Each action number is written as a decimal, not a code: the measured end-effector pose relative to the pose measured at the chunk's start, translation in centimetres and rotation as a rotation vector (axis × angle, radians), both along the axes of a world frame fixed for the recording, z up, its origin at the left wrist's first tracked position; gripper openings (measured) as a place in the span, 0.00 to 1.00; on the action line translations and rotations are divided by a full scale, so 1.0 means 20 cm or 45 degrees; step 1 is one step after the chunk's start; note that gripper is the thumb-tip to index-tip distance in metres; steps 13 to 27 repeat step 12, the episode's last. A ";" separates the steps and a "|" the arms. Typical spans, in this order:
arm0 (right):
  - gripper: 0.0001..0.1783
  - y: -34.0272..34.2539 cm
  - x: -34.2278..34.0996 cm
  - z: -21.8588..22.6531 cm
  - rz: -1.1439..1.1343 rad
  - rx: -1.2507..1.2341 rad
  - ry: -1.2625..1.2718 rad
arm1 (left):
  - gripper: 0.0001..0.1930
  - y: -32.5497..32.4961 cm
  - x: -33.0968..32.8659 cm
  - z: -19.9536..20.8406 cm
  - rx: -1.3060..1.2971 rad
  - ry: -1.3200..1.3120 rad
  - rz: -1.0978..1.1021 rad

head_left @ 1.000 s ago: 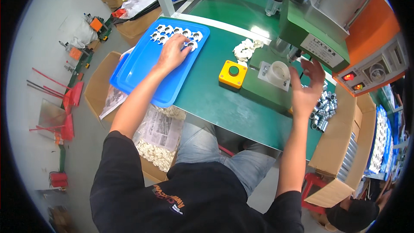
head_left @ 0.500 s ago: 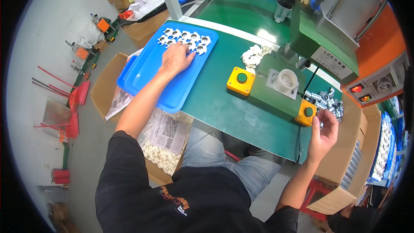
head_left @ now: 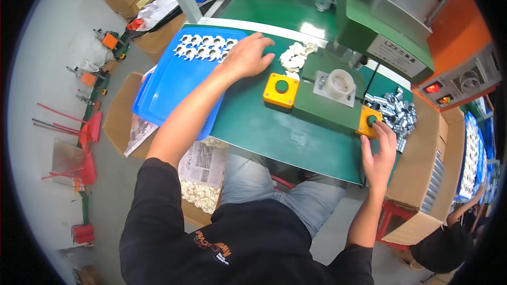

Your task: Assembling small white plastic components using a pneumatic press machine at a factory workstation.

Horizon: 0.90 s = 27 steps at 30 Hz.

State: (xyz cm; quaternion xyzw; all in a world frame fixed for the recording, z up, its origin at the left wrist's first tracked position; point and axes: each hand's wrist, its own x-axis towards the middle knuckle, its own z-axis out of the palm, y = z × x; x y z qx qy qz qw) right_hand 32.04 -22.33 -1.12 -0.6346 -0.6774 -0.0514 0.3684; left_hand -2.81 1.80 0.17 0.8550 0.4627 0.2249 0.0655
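Over the right rim of the blue tray (head_left: 174, 92), my left hand (head_left: 246, 58) reaches with fingers stretched out; nothing shows in it. Rows of white toothed parts with dark centres (head_left: 203, 47) lie at the tray's far end, a few partly covered by that hand. A loose heap of white plastic pieces (head_left: 296, 57) is just beyond the fingertips. My right hand (head_left: 381, 153) is open, its fingers at the green button of the right yellow button box (head_left: 368, 122). Its thumb is spread apart. A matching yellow button box (head_left: 280, 94) stands further left.
Between the button boxes, a round whitish holder (head_left: 339, 84) sits on the green base beneath the press head (head_left: 388, 37). Shiny metal sleeves (head_left: 396, 111) are piled right of it. An open cardboard box (head_left: 420, 179) stands at the table's right, and a box of white pieces (head_left: 199, 195) below.
My left hand has moved right, off the white parts to the tray's right side. My right hand has come in to the right button. The view has shifted slightly.
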 end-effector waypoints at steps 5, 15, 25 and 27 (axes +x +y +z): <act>0.28 0.01 -0.04 0.02 -0.052 -0.049 -0.053 | 0.17 0.05 0.15 -0.02 0.006 -0.014 -0.045; 0.28 0.04 -0.04 -0.03 -0.060 0.026 0.000 | 0.14 -0.05 0.10 0.03 -0.154 -0.074 0.109; 0.28 0.04 -0.04 -0.03 -0.060 0.026 0.000 | 0.14 -0.05 0.10 0.03 -0.154 -0.074 0.109; 0.28 0.04 -0.04 -0.03 -0.060 0.026 0.000 | 0.14 -0.05 0.10 0.03 -0.154 -0.074 0.109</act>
